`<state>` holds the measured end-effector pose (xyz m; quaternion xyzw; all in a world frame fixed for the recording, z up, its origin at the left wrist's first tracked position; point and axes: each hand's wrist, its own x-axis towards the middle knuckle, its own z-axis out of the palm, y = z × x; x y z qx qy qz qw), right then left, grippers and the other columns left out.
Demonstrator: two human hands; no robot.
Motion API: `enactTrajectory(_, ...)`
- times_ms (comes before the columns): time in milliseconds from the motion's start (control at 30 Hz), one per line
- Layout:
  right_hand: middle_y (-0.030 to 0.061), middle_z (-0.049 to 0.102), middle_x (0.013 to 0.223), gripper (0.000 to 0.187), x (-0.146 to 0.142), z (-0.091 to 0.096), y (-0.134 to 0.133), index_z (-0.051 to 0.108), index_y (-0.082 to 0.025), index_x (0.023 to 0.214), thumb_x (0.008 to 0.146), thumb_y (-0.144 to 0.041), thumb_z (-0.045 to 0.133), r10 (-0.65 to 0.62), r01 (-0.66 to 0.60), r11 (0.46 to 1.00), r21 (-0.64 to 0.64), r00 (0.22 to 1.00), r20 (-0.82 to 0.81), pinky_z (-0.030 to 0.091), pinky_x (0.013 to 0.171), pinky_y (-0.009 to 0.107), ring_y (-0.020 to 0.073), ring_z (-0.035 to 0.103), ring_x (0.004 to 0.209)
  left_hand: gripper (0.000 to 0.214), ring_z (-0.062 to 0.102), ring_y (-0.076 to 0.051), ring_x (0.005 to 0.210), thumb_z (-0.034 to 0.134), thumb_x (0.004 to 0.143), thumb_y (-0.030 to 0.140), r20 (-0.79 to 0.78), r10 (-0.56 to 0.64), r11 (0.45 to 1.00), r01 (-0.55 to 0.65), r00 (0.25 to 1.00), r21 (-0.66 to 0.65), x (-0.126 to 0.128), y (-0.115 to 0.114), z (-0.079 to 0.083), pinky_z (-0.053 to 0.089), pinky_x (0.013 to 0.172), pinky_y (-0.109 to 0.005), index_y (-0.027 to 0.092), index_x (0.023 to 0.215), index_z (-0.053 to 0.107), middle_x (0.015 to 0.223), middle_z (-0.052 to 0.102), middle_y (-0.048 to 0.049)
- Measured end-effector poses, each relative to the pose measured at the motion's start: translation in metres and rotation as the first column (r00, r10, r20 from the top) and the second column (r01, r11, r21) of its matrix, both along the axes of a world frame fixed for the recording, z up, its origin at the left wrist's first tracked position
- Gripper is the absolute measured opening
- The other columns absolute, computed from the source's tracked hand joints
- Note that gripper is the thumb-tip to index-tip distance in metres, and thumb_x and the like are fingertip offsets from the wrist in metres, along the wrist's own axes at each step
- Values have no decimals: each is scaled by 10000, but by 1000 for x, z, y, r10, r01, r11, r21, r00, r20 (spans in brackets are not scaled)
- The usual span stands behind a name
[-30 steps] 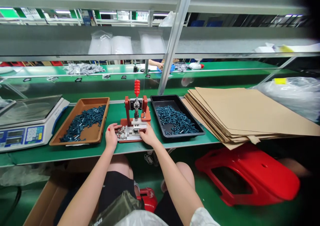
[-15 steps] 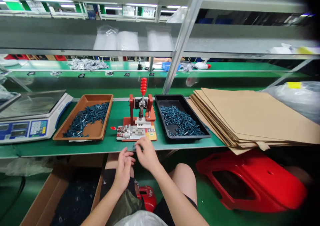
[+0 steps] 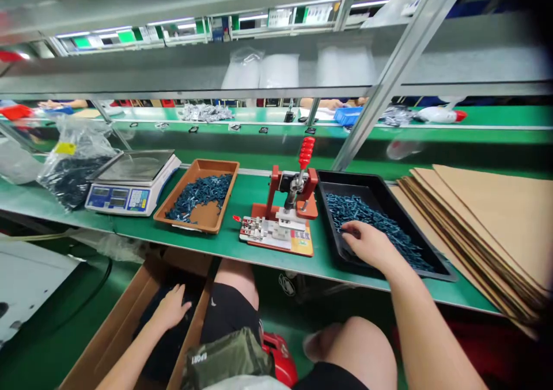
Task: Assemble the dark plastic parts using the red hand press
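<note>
My right hand (image 3: pixel 368 245) is over the near left part of a black tray (image 3: pixel 441 273) that holds many small dark blue pieces (image 3: pixel 367 211). Its fingers are curled toward the thumb, and what is between them cannot be made out. Down at the left, my left hand (image 3: pixel 171 307) hangs over an open cardboard box (image 3: pixel 108 326) with dark contents, its thumb and fingers apart. Between the trays stands a hand-lever press (image 3: pixel 287 203) with a red grip and a metal fixture at its base. A brown tray (image 3: pixel 220 220) holds more dark blue pieces.
Left of the brown tray are a digital scale (image 3: pixel 129 185) and a clear bag of dark parts (image 3: pixel 75 168). Stacked cardboard sheets (image 3: pixel 488 223) lie at the right. A slanted metal post (image 3: pixel 389 84) rises behind the black tray. People's hands (image 3: pixel 330 103) show at the far bench.
My hands have parted from in front of the press. The right one went to the black tray, the left one down to the cardboard box. The view has swung left.
</note>
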<state>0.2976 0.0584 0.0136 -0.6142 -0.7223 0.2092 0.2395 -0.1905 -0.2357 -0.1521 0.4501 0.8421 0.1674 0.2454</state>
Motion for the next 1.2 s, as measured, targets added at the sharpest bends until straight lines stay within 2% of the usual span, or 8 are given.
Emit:
enactTrajectory(100, 66, 761, 881, 216, -2, -11, 21, 722, -193, 862, 688, -120, 616, 162, -129, 956, -262, 981, 108, 485, 743, 285, 224, 696, 825, 335, 651, -247, 1160, 469, 919, 372, -139, -221, 929, 252, 965, 272, 1, 32, 47, 496, 1067, -413, 211, 1133, 671, 1230, 698, -101)
enactTrajectory(200, 79, 763, 885, 233, -16, -20, 24, 721, -192, 852, 700, -80, 586, 186, -127, 944, -305, 967, 173, 463, 728, 276, 231, 701, 843, 311, 652, -228, 1086, 428, 962, 370, -339, -194, 808, 346, 921, 477, -2, 93, 114, 499, 1040, -382, 221, 1016, 696, 1099, 712, -88)
enactTrajectory(333, 113, 751, 878, 189, -24, -21, 22, 710, -180, 843, 739, -96, 576, 149, -70, 956, -286, 953, 265, 442, 705, 288, 251, 691, 841, 377, 637, -258, 1125, 494, 928, 364, -519, -118, 932, 275, 846, 236, -38, 181, 166, 483, 1036, -363, 154, 1193, 661, 1188, 678, -139)
enactTrajectory(500, 90, 708, 804, 359, -13, -6, 16, 685, -157, 1058, 723, -87, 579, 6, 24, 991, -133, 976, 219, 451, 711, 291, 225, 659, 764, 389, 665, -305, 1081, 659, 792, 331, -571, -214, 960, 279, 793, 27, -70, 240, 165, 501, 972, -363, 169, 1140, 719, 1177, 680, -158)
enactTrajectory(633, 37, 638, 753, 313, -18, 6, -11, 671, -178, 1071, 790, -195, 536, -23, 39, 995, 93, 986, -164, 481, 692, 300, 196, 621, 701, 273, 667, -321, 1067, 581, 825, 331, -602, -298, 942, 331, 741, -58, -69, 244, 159, 505, 950, -383, 175, 961, 759, 1138, 679, -169)
enactTrajectory(933, 0, 602, 798, 236, -94, -17, -62, 609, -218, 972, 776, -334, 674, 108, -152, 988, 25, 566, -818, 528, 590, 266, 147, 623, 646, 456, 674, -371, 1019, 332, 863, 132, -670, -360, 923, 354, 649, -152, -64, 247, 171, 520, 824, -444, 110, 1161, 676, 1088, 691, -223)
enactTrajectory(1067, -3, 593, 734, 186, -105, -36, -63, 617, -208, 889, 819, -378, 643, 97, -90, 994, 55, 571, -815, 497, 561, 261, 142, 583, 600, 452, 676, -378, 981, 308, 889, 156, -719, -242, 959, 274, 652, -74, -62, 241, 175, 528, 794, -463, 120, 1164, 664, 1095, 675, -220)
enactTrajectory(1200, 0, 586, 723, 121, -104, -52, -59, 605, -204, 807, 824, -324, 593, 112, 18, 985, 171, 684, -720, 475, 603, 262, 144, 549, 628, 403, 657, -348, 1027, 319, 912, 219, -658, -7, 936, 236, 753, 261, -57, 237, 185, 543, 864, -485, 135, 1136, 643, 1095, 667, -176)
